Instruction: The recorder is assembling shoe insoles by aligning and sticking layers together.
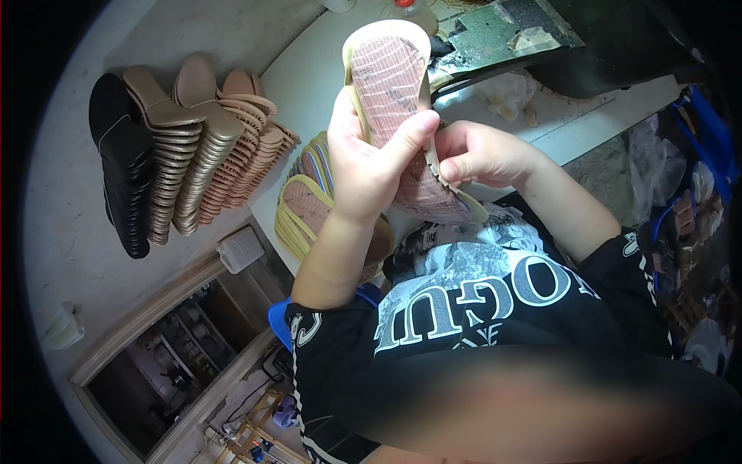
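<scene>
I hold up a shoe insole [386,66] with a pinkish-brown, line-patterned underside and a pale yellow edging strip. My left hand [371,151] is wrapped round its middle, thumb across the underside. At the right edge, where the edging is folded into small pleats, my right hand [475,155] pinches the rim between thumb and fingers. The lower end of the insole tilts toward my shirt. Below my left hand, a stack of similar yellow-edged insoles [297,213] lies on the white table, partly hidden by my forearm.
Bundled stacks of black insoles [124,166], gold insoles [174,143] and pink insoles [239,147] stand against the wall at left. A dark green machine [506,39] occupies the far right of the white table [591,127]. Beyond the insole is a red-capped bottle [415,11].
</scene>
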The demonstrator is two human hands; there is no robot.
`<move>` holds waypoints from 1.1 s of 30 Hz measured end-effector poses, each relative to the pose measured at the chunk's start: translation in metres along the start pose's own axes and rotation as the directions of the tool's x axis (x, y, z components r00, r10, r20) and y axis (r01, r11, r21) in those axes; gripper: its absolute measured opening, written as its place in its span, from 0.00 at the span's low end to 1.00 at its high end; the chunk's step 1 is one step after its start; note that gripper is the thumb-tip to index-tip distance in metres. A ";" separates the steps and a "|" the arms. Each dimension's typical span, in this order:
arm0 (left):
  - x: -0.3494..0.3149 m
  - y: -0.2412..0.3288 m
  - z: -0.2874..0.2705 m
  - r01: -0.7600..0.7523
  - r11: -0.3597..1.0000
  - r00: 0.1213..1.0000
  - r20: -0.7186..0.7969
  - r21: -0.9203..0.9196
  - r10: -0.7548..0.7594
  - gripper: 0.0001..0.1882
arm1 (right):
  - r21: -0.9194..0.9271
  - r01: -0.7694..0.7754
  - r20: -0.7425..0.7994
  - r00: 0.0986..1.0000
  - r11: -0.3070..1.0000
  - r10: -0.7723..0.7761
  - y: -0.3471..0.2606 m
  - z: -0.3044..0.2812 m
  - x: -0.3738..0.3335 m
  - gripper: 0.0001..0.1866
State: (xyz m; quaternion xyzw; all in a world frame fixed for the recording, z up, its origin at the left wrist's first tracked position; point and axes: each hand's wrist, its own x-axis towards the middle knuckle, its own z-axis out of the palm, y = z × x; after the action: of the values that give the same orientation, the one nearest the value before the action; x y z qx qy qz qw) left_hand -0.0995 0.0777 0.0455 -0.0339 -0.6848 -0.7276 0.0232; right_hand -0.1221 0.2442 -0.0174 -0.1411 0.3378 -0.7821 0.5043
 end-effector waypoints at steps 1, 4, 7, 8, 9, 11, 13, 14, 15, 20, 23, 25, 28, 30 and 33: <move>0.000 0.001 0.000 0.001 1.000 1.000 -0.003 0.003 -0.001 0.21 | 0.001 -0.001 0.003 1.000 1.000 0.001 -0.005 0.001 -0.001 0.11; 0.003 -0.002 -0.001 -0.089 0.995 0.992 -0.088 0.036 0.092 0.20 | -0.431 0.135 -0.075 0.980 0.892 -0.185 -0.020 0.013 -0.006 0.09; 0.008 -0.006 0.007 -0.171 0.980 0.960 -0.205 0.105 0.190 0.18 | -0.810 0.247 -0.141 0.799 0.532 -0.585 -0.014 0.028 -0.003 0.09; 0.009 -0.006 0.003 -0.158 0.981 0.960 -0.216 0.113 0.179 0.17 | -0.746 0.194 -0.199 0.848 0.637 -0.491 -0.018 0.031 -0.003 0.11; 0.011 -0.008 -0.001 -0.162 0.980 0.958 -0.220 0.114 0.184 0.17 | -0.748 0.196 -0.193 0.850 0.634 -0.490 -0.017 0.028 -0.002 0.11; 0.025 -0.017 -0.006 -0.144 0.987 0.943 -0.292 0.076 0.160 0.17 | -0.475 0.059 -0.153 0.977 0.878 -0.148 -0.011 0.013 -0.004 0.13; 0.035 -0.019 -0.012 -0.091 0.995 0.951 -0.292 0.046 0.101 0.16 | -0.402 0.065 -0.122 0.985 0.913 -0.124 -0.010 0.012 -0.009 0.17; 0.038 -0.023 -0.016 -0.010 1.000 0.964 -0.267 -0.012 0.006 0.17 | -0.357 0.064 -0.166 0.978 0.932 -0.130 -0.006 0.008 -0.010 0.16; 0.044 -0.029 -0.020 0.073 0.995 0.968 -0.235 -0.068 -0.087 0.17 | -0.311 0.064 -0.210 0.968 0.948 -0.134 -0.002 0.004 -0.010 0.15; 0.060 -0.056 -0.026 0.065 0.994 0.961 -0.273 0.087 -0.039 0.17 | -0.315 0.120 -0.269 0.940 0.942 -0.210 0.000 0.001 -0.013 0.14; 0.065 -0.056 -0.022 0.077 0.985 0.959 -0.283 0.155 -0.030 0.17 | -0.292 0.104 -0.305 0.932 0.951 -0.195 -0.010 0.003 -0.018 0.14; 0.069 -0.064 -0.025 0.055 0.982 0.960 -0.281 0.179 -0.003 0.18 | -0.271 0.161 -0.333 0.910 0.949 -0.249 -0.012 0.006 -0.019 0.14; 0.074 -0.067 -0.027 0.079 0.938 0.962 -0.271 0.338 0.017 0.21 | -0.295 0.135 -0.382 0.891 0.946 -0.246 -0.012 0.005 -0.022 0.14; 0.076 -0.063 -0.025 0.173 0.870 0.950 -0.311 0.462 -0.024 0.25 | -0.291 0.113 -0.395 0.890 0.950 -0.227 -0.008 -0.001 -0.024 0.14; 0.082 -0.065 -0.023 0.147 0.870 0.956 -0.292 0.472 -0.003 0.26 | -0.271 0.144 -0.406 0.879 0.952 -0.249 0.004 -0.001 -0.026 0.14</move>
State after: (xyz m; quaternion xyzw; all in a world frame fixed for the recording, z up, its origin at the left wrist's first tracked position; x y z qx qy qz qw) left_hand -0.1864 0.0595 -0.0135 0.1040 -0.8365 -0.5286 0.0997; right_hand -0.1085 0.2662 -0.0172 -0.0543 0.5148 -0.7961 0.3134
